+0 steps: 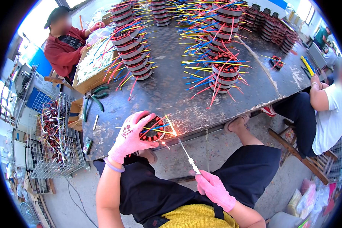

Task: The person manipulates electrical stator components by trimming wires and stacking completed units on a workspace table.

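In the head view, the pink-gloved left hand (132, 132) grasps a round, wire-wound stator (152, 129) from its left side, thumb and fingers spread about the rim, at the front edge of the worktop (159, 100) and toward the near left corner; whether the stator rests on that edge or is held just above it, I cannot tell. The right hand (216, 190) is closed around the white handle of a slim rod (194, 166), in front of the edge and well apart from the stator. The rod's long axis slants leftward and away from the body, so its glowing tip lies just beside the stator's right side, near the coloured leads (161, 126) there; glare hides whether they touch. The left hand is the nearer, in contact with the stator. Green-handled pliers (98, 102) lie near the worktop's left edge, and stacked stators (225, 78) stand farther back. As for writing, dark printing shows on the back of the left glove (126, 131) and pale lettering on the shirt of a co-worker (59, 57) seated past the left edge; I can make out no label on the rod.
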The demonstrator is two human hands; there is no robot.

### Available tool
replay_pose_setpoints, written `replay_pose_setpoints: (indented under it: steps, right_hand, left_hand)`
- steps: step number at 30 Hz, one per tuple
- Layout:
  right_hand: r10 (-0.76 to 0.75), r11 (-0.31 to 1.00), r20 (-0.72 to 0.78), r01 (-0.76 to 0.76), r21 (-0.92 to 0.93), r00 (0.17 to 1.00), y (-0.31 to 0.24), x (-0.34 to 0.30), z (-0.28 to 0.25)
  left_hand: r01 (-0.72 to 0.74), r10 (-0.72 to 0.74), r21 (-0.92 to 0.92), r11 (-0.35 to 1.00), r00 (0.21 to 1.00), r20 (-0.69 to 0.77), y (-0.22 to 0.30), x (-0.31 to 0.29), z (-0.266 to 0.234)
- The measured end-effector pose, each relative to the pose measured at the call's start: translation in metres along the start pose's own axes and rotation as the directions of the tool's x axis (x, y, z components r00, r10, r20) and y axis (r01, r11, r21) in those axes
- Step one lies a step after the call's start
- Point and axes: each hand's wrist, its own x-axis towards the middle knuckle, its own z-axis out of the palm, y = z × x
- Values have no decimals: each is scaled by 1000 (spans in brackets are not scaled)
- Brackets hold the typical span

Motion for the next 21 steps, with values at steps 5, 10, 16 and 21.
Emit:
replay_pose_setpoints:
  steps: [5, 10, 16, 21]
  right_hand:
    - [7, 999, -17, -8, -32, 1000, -6, -1, 3]
    - [17, 1000, -15, -17, -9, 1000, -3, 2, 2]
    - [-1, 1000, -6, 1, -9, 1000, -2, 0, 0]
    - [6, 1000, -2, -6, -24, 1000, -8, 0, 1]
  left_hand:
    - [12, -12, -18, 1000, 1000, 5, -2, -1, 1]
    - [25, -25, -9, 1000, 1000, 7, 2, 1, 1]
    - [41, -41, 16, 999, 999, 9, 2, -2, 0]
    - [48, -48, 13, 999, 999, 14, 4, 0, 0]
